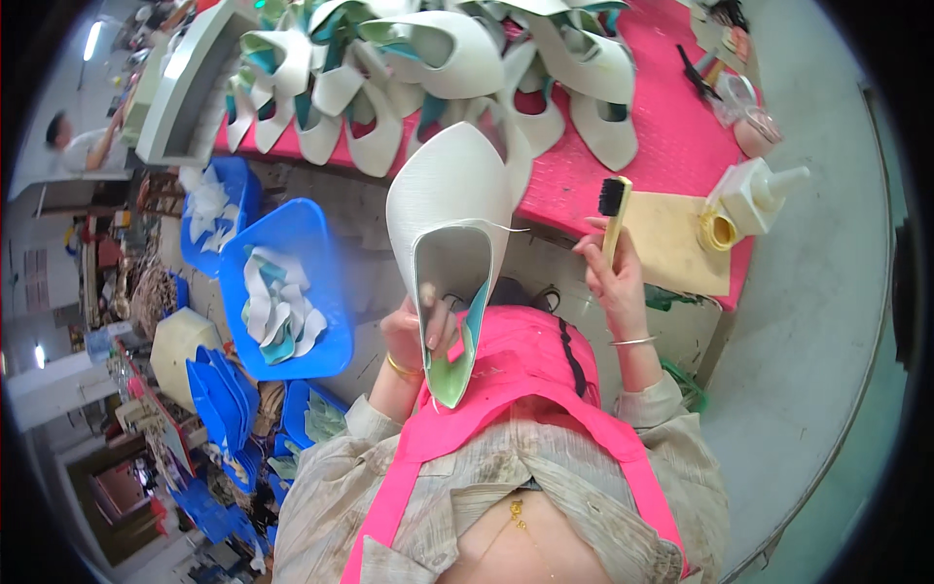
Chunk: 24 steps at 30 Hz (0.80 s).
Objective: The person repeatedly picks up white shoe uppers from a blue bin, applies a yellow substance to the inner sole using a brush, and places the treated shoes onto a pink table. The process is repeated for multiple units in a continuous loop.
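A white shoe upper [449, 180] with a pointed toe and green-blue lining stands upright before my chest, toe up. My left hand [420, 326] grips it near the heel end, fingers wrapped round its side. A loose thread sticks out to the right at the edge of its opening. In my right hand [615, 277] is a small brush [615, 209] with dark bristles and a pale handle, held up to the right of the upper and apart from it. Behind, many similar white shoe uppers [374, 131] lie heaped along a pink-covered table [671, 146].
On the table's right lie a yellowish board [673, 238], a white nozzle bottle [754, 195], a yellow tape roll [717, 232] and a black-handled tool [696, 73]. Blue bins [336, 336] with white pieces stand at the left. Far left, a person [88, 146] sits or stands.
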Each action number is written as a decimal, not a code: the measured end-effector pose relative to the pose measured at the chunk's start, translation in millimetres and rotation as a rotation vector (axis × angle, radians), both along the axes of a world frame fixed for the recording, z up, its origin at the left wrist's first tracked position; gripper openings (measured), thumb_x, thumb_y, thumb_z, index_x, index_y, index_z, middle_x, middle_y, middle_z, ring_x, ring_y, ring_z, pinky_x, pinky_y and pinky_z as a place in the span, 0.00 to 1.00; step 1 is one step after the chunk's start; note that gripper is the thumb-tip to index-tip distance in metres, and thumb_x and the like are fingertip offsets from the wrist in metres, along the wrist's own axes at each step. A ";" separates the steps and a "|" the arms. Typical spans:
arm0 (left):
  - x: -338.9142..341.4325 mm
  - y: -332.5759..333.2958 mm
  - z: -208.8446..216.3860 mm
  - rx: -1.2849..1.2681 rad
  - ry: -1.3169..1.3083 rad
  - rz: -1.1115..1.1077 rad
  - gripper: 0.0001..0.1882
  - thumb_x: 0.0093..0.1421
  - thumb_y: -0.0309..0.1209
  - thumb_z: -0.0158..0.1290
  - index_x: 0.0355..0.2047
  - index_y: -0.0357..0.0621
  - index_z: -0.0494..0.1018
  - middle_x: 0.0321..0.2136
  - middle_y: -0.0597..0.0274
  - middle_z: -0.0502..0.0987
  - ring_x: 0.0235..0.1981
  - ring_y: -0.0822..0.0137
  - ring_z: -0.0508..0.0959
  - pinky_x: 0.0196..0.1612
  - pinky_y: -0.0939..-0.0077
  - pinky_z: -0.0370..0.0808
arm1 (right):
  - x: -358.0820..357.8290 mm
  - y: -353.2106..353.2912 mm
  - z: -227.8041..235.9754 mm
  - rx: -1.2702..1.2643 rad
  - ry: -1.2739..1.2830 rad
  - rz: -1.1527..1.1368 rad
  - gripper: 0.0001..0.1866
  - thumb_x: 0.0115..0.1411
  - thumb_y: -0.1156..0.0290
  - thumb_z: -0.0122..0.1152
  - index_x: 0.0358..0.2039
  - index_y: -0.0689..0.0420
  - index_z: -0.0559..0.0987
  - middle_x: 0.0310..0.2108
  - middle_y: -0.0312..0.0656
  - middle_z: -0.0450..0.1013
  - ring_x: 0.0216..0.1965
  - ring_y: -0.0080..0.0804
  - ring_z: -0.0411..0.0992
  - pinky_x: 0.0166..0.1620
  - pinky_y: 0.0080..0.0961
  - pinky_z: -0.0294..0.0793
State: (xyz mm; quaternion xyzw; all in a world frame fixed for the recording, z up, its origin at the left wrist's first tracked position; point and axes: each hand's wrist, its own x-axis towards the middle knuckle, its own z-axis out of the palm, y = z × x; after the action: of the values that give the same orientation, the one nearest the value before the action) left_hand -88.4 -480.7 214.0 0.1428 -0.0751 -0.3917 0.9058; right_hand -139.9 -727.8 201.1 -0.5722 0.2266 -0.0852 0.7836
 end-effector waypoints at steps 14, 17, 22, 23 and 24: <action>26.4 -128.2 -30.4 0.618 0.239 -0.245 0.21 0.57 0.34 0.39 0.49 0.35 0.61 0.43 0.57 0.71 0.41 0.67 0.72 0.45 0.76 0.68 | -91.3 -248.5 -119.2 -1.323 0.792 -0.274 0.12 0.44 0.73 0.59 0.33 0.57 0.75 0.29 0.47 0.68 0.35 0.46 0.68 0.38 0.36 0.68; 32.1 -161.2 -47.2 0.629 0.348 -0.249 0.17 0.58 0.34 0.40 0.43 0.37 0.65 0.37 0.59 0.73 0.36 0.67 0.74 0.41 0.74 0.69 | -86.6 -263.8 -138.6 -1.343 0.829 -0.175 0.11 0.44 0.72 0.59 0.32 0.57 0.75 0.31 0.46 0.68 0.35 0.44 0.68 0.37 0.36 0.68; 43.2 -177.7 -116.1 0.289 0.461 -0.346 0.16 0.57 0.36 0.40 0.41 0.39 0.66 0.32 0.58 0.74 0.31 0.66 0.74 0.33 0.76 0.71 | -93.5 -247.1 -85.9 -1.285 0.910 -0.180 0.10 0.46 0.74 0.56 0.32 0.54 0.75 0.32 0.42 0.67 0.35 0.42 0.69 0.37 0.35 0.69; 41.4 -179.8 -122.4 0.404 0.489 -0.278 0.15 0.56 0.37 0.40 0.38 0.41 0.67 0.28 0.61 0.72 0.26 0.68 0.72 0.27 0.77 0.68 | -89.3 -245.7 -85.2 -1.305 0.918 -0.206 0.11 0.45 0.74 0.56 0.33 0.53 0.75 0.32 0.42 0.67 0.35 0.42 0.69 0.36 0.36 0.69; 40.5 -184.7 -124.0 0.520 0.513 -0.211 0.14 0.56 0.38 0.40 0.35 0.43 0.69 0.23 0.64 0.71 0.20 0.70 0.69 0.22 0.78 0.64 | -85.8 -244.4 -85.0 -1.324 0.925 -0.233 0.11 0.45 0.74 0.56 0.33 0.53 0.75 0.32 0.42 0.67 0.35 0.42 0.69 0.36 0.36 0.69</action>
State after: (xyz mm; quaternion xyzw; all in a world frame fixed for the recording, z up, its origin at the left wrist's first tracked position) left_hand -47.9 -665.4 89.9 0.2567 0.2420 -0.5118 0.7834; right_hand -225.7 -972.3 116.1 -0.8666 0.4881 -0.0376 0.0965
